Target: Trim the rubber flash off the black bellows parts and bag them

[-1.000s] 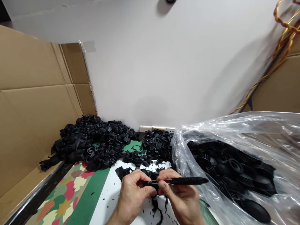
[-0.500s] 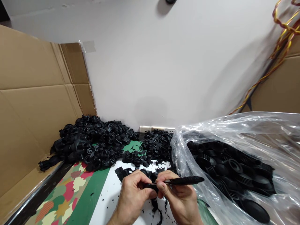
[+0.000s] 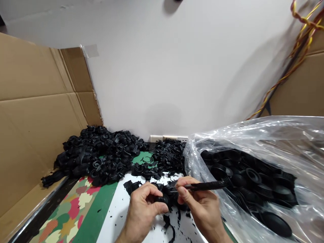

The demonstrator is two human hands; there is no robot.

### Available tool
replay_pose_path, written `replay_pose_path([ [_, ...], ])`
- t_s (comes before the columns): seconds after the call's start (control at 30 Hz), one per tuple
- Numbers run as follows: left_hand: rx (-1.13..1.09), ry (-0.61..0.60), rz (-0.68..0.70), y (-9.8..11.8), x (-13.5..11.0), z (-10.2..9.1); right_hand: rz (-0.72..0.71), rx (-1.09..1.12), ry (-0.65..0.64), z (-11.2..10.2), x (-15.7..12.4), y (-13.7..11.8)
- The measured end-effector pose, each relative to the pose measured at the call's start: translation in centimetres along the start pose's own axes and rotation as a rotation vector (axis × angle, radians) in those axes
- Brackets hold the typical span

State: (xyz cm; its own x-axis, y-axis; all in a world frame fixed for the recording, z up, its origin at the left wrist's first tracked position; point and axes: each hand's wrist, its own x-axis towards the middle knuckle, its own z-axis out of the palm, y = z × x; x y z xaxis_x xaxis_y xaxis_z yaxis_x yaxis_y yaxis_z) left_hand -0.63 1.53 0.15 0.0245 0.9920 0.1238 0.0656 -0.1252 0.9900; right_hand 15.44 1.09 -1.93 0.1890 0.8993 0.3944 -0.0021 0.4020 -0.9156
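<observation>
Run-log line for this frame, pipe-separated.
left hand: holds black part | right hand: holds slim black tool | plastic bag at right: black pieces inside

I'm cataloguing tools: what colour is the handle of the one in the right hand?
The tool handle is black, seen in the head view.

Pale grey wall with soft shadows, socket strip low against it, twisted yellow-and-red cables at right

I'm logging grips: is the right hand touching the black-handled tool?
Touching. The head view shows the right hand pinching the black-handled tool near the front of its handle, with no gap visible.
</observation>
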Motion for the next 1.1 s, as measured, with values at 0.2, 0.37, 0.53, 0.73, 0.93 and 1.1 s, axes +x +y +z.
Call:
replay_pose_path([
  [0.2, -0.030, 0.028, -0.012, 0.3, 0.2, 0.1, -0.004, 0.087, -0.087, 0.2, -0.3, -0.8],
  [0.37, -0.051, 0.023, 0.011, 0.2, 0.3, 0.0, 0.039, 0.145, -0.091, 0.3, -0.2, -0.8],
  [0.53, -0.114, 0.055, -0.004, 0.1, 0.3, 0.0, 0.205, 0.252, -0.073, 0.2, 0.2, -0.6],
  [0.73, -0.222, 0.053, -0.114, 0.3, 0.6, -0.1, 0.392, 0.334, -0.068, 0.1, 0.3, -0.7],
  [0.93, -0.243, 0.070, -0.223, 0.0, 0.6, -0.3, 0.347, 0.177, -0.223, 0.8, 0.0, -1.2],
  [1.1, -0.247, 0.034, -0.200, -0.4, 0.7, -0.6, 0.318, 0.159, -0.304, 1.5, -0.5, -1.3],
])
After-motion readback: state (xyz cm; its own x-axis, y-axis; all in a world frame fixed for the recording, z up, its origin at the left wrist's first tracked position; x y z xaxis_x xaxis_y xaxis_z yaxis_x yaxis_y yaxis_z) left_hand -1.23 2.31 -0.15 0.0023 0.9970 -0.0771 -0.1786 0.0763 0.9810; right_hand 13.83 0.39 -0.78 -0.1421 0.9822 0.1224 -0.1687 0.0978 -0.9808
